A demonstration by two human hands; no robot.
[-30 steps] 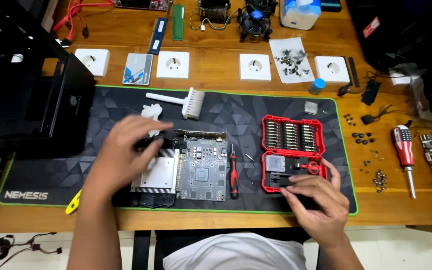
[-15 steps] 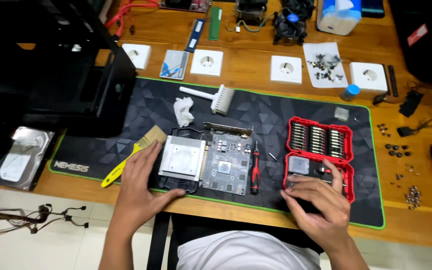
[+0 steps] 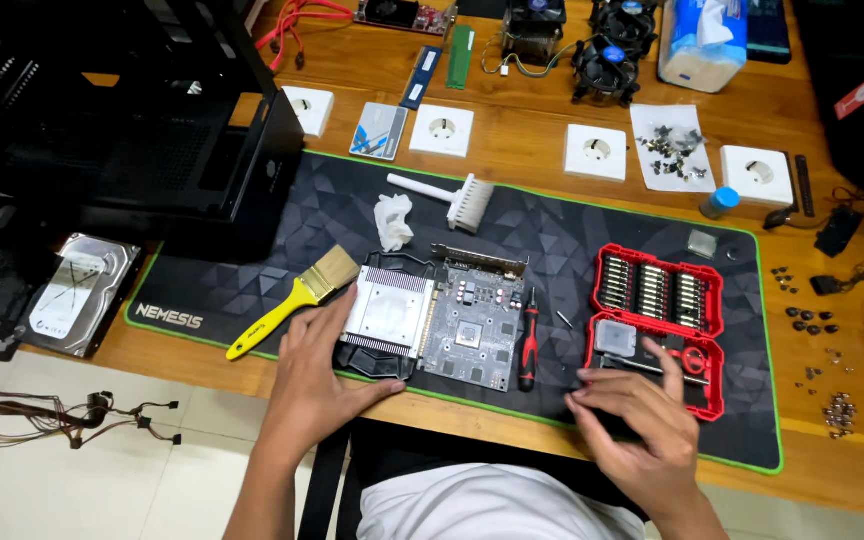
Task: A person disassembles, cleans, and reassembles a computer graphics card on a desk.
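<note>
Flanking the graphics card [image 3: 472, 325]: yellow brush [image 3: 292, 302], red screwdriver [image 3: 529, 345], bit case [image 3: 657, 325].

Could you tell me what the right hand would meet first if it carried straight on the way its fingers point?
The right hand points up and left, so it would probably first reach the red-and-black screwdriver lying beside the grey circuit board, though depth is uncertain.

A matt metal heatsink [image 3: 388, 310] sits on a glossy circuit board [image 3: 472, 325]. The red plastic bit case [image 3: 657, 330] lies on a matt cloth mat [image 3: 352, 215] over a wooden table [image 3: 542, 150].
</note>
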